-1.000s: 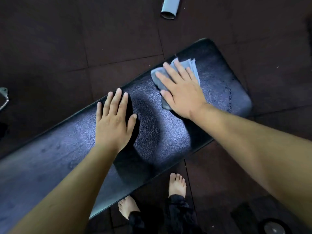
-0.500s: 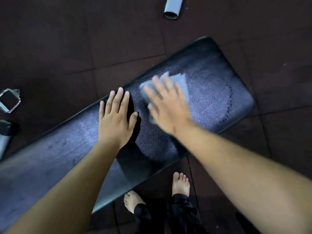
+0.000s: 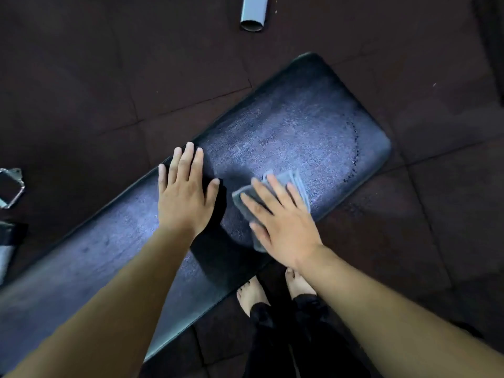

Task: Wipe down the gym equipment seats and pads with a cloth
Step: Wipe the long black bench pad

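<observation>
**Right hand flat on cloth mid-wipe, left hand braced on pad**

Long dark pad (image 3: pixel 294 126) runs diagonally from lower left of frame to upper right, over dark tiled floor (image 3: pixel 81 77). Folded grey cloth (image 3: pixel 297 180) lies on the pad just right of centre frame, near the pad's lower-right edge. It is trapped under the right hand (image 3: pixel 283 227), and only its top corner and left side show past the fingers.

Right hand: palm down, fingers straight and spread over the cloth, no curl or pinch visible. The flat press likely spreads the load so the whole cloth rubs the surface. Forearm comes in from lower right, wrist low.

Left hand (image 3: pixel 185 197): palm down on bare pad at centre frame, fingers straight and close together, thumb out to the right, holding nothing. Probably a brace for body weight while leaning over. Forearm enters from lower left.

Hands are near each other but not touching, with a strip of pad between them.

The pad looks sheeny around the cloth, with a dotted arc of droplets toward its upper-right end, so this section reads as partly wiped.

Off task: bare feet (image 3: pixel 252 296) bottom centre, pale tube (image 3: pixel 253 15) at top edge, metal handle (image 3: pixel 11 190) at left edge
</observation>
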The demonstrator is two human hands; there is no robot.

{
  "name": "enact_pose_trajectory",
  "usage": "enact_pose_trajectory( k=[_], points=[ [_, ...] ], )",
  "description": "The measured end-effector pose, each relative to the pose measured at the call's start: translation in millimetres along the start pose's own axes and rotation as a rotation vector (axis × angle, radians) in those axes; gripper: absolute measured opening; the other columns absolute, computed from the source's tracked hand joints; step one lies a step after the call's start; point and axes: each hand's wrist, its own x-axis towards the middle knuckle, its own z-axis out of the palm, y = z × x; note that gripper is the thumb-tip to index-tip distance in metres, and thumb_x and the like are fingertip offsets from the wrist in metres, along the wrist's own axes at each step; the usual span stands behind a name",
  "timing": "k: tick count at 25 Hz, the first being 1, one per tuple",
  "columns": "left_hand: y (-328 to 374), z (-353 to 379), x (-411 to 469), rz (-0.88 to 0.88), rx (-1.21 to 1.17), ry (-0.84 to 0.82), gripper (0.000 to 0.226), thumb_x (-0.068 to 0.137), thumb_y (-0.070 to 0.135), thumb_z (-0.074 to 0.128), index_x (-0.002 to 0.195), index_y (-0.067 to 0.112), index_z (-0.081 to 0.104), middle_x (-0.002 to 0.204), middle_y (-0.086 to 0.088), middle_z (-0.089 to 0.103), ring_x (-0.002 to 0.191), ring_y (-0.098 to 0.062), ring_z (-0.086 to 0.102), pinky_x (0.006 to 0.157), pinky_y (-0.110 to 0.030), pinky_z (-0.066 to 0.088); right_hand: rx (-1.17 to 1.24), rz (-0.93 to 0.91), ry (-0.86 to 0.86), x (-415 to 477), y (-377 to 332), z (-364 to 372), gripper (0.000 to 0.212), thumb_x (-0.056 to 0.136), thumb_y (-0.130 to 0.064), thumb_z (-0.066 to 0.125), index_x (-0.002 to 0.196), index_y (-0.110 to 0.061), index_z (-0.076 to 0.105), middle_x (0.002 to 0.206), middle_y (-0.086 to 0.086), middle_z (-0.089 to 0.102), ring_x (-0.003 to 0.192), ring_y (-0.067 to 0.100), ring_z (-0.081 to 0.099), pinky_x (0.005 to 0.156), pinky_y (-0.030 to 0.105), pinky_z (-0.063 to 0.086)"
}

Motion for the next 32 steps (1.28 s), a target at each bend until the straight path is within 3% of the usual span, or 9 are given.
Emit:
enact_pose_trajectory(
  k=[2,4,9,12,18,22,26,32],
  points=[
    [8,-2,8,0.042,-0.001,0.014,0.069,0.103,0.052,0.03,0.162,0.017,0.025,0.172,-0.002,0.016,0.159,-0.024,0.009,0.128,-0.051,0.007,-0.015,-0.091,0.012,-13,25,-1,0.056,0.099,-0.047,0.044,0.154,-0.034,0.04,0.167,-0.004,0.026,0.156,0.025,0.016,0.125,0.047,0.013],
    [29,-2,21,0.106,-0.004,0.007,0.068,0.104,0.051,0.031,0.162,0.016,0.024,0.172,-0.002,0.015,0.159,-0.024,0.008,0.128,-0.05,0.007,-0.07,-0.046,0.041,-8,65,-9,0.057,0.099,-0.048,0.043,0.154,-0.033,0.041,0.165,-0.002,0.03,0.154,0.027,0.021,0.124,0.048,0.012],
    [85,11,65,0.209,-0.024,0.024,0.067,0.105,0.047,0.042,0.161,0.016,0.027,0.171,-0.003,0.019,0.158,-0.024,0.012,0.128,-0.052,0.013,-0.01,0.293,0.149,47,176,-41,0.058,0.1,-0.048,0.037,0.155,-0.029,0.039,0.165,0.0,0.03,0.154,0.03,0.02,0.123,0.053,0.02],
    [103,18,90,0.262,0.002,0.042,0.067,0.103,0.048,0.042,0.16,0.015,0.029,0.17,-0.004,0.022,0.158,-0.025,0.015,0.126,-0.054,0.017,0.044,0.506,0.189,58,182,-42,0.058,0.1,-0.049,0.037,0.155,-0.03,0.037,0.166,0.0,0.026,0.155,0.028,0.016,0.122,0.052,0.02],
    [117,19,124,0.265,-0.001,0.029,0.07,0.101,0.05,0.04,0.161,0.017,0.028,0.17,-0.003,0.021,0.158,-0.026,0.014,0.126,-0.055,0.017,0.004,0.246,0.125,11,167,-32,0.057,0.1,-0.047,0.044,0.154,-0.033,0.039,0.166,-0.004,0.027,0.155,0.026,0.016,0.124,0.051,0.016],
    [119,19,124,0.251,0.003,0.013,0.069,0.101,0.051,0.038,0.161,0.018,0.027,0.171,-0.002,0.018,0.158,-0.024,0.012,0.126,-0.054,0.014,0.016,0.408,0.176,108,180,-50,0.058,0.098,-0.049,0.039,0.154,-0.035,0.038,0.166,-0.004,0.028,0.155,0.026,0.018,0.122,0.048,0.02],
    [121,18,124,0.241,0.018,0.007,0.068,0.103,0.051,0.036,0.162,0.018,0.025,0.171,-0.001,0.016,0.159,-0.024,0.01,0.127,-0.053,0.012,0.033,0.32,0.152,182,173,-61,0.057,0.101,-0.049,0.038,0.156,-0.037,0.033,0.167,-0.005,0.024,0.155,0.026,0.014,0.122,0.047,0.019],
    [122,18,121,0.237,-0.015,-0.004,0.068,0.103,0.049,0.04,0.161,0.018,0.026,0.171,0.0,0.016,0.159,-0.023,0.009,0.127,-0.053,0.011,-0.036,0.154,0.099,41,193,-46,0.055,0.101,-0.049,0.042,0.154,-0.033,0.04,0.166,-0.004,0.026,0.155,0.027,0.018,0.121,0.053,0.021]
  ],
)
